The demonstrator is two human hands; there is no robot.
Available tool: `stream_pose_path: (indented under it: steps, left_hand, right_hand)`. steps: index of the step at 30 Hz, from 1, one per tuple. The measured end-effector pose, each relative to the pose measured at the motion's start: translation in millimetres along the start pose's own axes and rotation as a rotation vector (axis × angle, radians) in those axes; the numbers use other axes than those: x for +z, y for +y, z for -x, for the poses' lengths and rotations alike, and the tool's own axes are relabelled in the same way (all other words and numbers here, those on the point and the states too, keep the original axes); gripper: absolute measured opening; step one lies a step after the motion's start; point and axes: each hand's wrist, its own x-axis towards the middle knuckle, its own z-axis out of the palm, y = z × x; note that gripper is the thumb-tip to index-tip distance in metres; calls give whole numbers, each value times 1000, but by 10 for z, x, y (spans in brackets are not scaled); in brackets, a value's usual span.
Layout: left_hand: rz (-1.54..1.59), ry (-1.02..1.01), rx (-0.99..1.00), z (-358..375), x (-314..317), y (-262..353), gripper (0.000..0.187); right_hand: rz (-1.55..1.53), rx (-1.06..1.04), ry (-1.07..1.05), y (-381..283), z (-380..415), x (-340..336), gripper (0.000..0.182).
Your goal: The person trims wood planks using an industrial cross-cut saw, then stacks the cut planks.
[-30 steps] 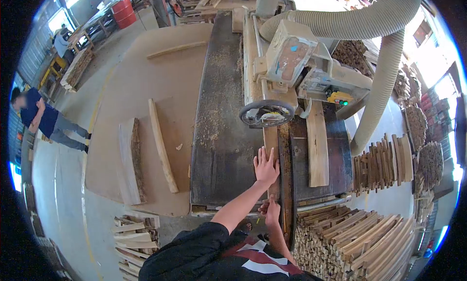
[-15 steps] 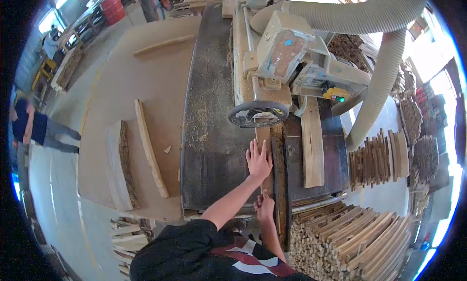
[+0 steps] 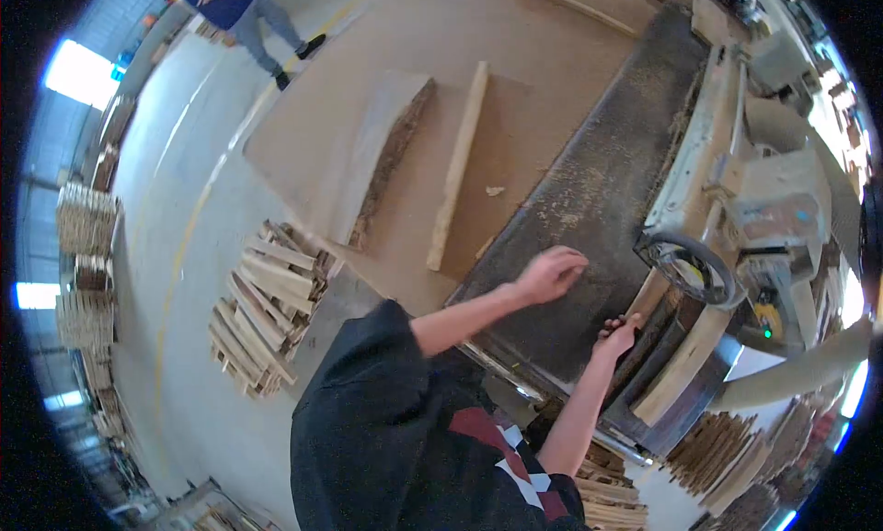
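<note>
Now, left hand: the left hand (image 3: pixel 552 275) is raised over the dark machine table (image 3: pixel 589 209), near the middle of the frame, fingers loosely curled with nothing visible between them.
Right hand: the right hand (image 3: pixel 618 336) is at the near end of the narrow wood strip (image 3: pixel 650 294), fingers bent against it; whether they are closed fully around it, I cannot tell.
Wood strip: right of centre, slanting from the right hand up to the handwheel (image 3: pixel 685 272), where its far end is hidden.
Beside the strip: a dark rail (image 3: pixel 662 333) on its right, then 1 pale board (image 3: pixel 682 365) lying lengthwise.
Machine: pale housing (image 3: pixel 782 195) at the right of the frame, a green light (image 3: pixel 767 333) below it, and a ribbed hose (image 3: pixel 800 370) at lower right.
Brown side table: the side table (image 3: pixel 303 136) fills the upper middle and bears 3 pieces: a wide bark-edged board (image 3: pixel 391 154), a narrow stick (image 3: pixel 460 163), and a long stick (image 3: pixel 575 7) near the top edge.
Floor: loose offcuts (image 3: pixel 267 301) heaped left of centre, more stacked wood (image 3: pixel 607 499) at the bottom right.
Other person: 1 person (image 3: pixel 262 25) stands at upper left, well apart from both hands.
</note>
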Motion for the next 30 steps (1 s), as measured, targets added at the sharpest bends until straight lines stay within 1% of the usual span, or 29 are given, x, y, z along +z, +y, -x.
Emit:
stream_pose_path:
  steps: [2, 3, 4, 5, 6, 7, 8, 9, 10, 11, 12, 13, 14, 15, 18, 19, 21, 22, 24, 25, 26, 28, 29, 30]
  left_hand:
    - [-231, 169, 126, 40, -848, -132, 16]
    - [-354, 267, 169, 51, -1307, -199, 19]
    - [-409, 348, 53, 120, -1674, -301, 18]
    - [-489, 444, -2, 193, -2101, -395, 19]
    - [-603, 557, 22, 163, -2475, -349, 17]
    - [-645, 699, -17, 189, -2742, -500, 16]
    - [-652, 728, -290, 129, -2931, -361, 14]
    - [-593, 767, -233, 144, -3122, -555, 15]
    - [-521, 795, -172, 60, -3184, -771, 15]
    - [-530, 730, -160, -88, -3136, -589, 15]
    - [-547, 663, -146, -264, -3076, -379, 15]
    - [-511, 625, -105, -499, -2933, -429, 15]
    - [-516, 537, -35, -697, -2775, -506, 15]
    - [-527, 456, 27, -861, -2622, -594, 15]
    - [-466, 312, 77, -1591, -1980, -874, 16]
    - [-470, 264, 107, -1833, -1793, -1018, 17]
    - [-393, 253, 61, -2273, -1404, -1200, 21]
    - [-381, 231, 66, -2490, -1246, -1286, 21]
    - [-428, 283, 70, -2900, -930, -1435, 23]
    - [-462, 288, 116, -3119, -820, -1519, 25]
    - [-500, 294, 162, -3319, -727, -1607, 27]
    - [-535, 344, 130, -3656, -630, -1464, 32]
    - [-552, 306, 103, -3845, -597, -1512, 38]
    - [-573, 265, 77, -4027, -584, -1580, 44]
  right_hand:
    - [-66, 23, -80, -86, -223, 70, 47]
    - [-57, 18, -92, -127, -361, 126, 47]
    - [-50, -15, -115, -158, -502, 159, 46]
    - [-51, -52, -136, -169, -578, 208, 45]
    - [-58, -62, -134, -176, -604, 273, 45]
    - [50, -103, -124, -225, -635, 351, 43]
    - [147, -150, -103, -312, -686, 425, 40]
    - [179, -176, -128, -372, -674, 488, 34]
    - [155, -221, -165, -376, -564, 506, 30]
    - [236, -205, -136, -394, -421, 550, 30]
    - [287, -294, -182, -284, -432, 499, 32]
    - [311, -266, -215, -256, -290, 457, 33]
    - [309, -267, -273, -185, -210, 403, 34]
    - [385, -272, -267, -113, -128, 357, 35]
    - [449, -238, -315, 34, 297, 160, 35]
    - [437, -237, -294, 93, 402, 84, 35]
    - [480, -153, -286, 206, 573, -65, 35]
    - [468, -147, -264, 257, 645, -143, 35]
    - [387, -192, -228, 396, 765, -270, 36]
    - [303, -253, -199, 477, 768, -287, 30]
    - [294, -237, -182, 547, 784, -282, 30]
    - [177, -428, -67, 681, 833, -247, 30]
    - [164, -407, -54, 760, 771, -228, 30]
    - [203, -600, -10, 876, 661, -217, 31]
